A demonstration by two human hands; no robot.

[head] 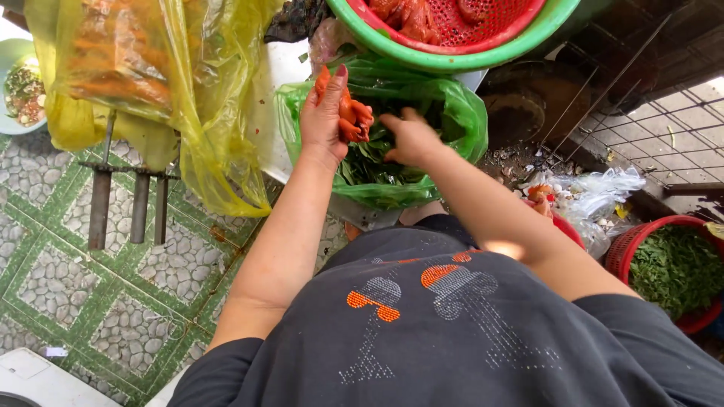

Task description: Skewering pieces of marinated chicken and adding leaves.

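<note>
Head view
Left hand [323,113]: grip closed around an orange piece of meat [353,114], held just above the green bag [460,113].
Right hand [411,137]: reaches into the green bag, fingers among dark leaves [362,169]; its grip cannot be told.
Green bag: on the white worktop [280,71], below a green basin [452,54].
Nearby: yellow bag [204,98] at left.

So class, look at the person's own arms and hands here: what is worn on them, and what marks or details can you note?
Both forearms are bare. The left hand shows a red-painted thumbnail; the right hand wears no visible ring or glove. Short sleeves of a dark grey shirt with orange and silver studded motifs cover the upper arms.
</note>
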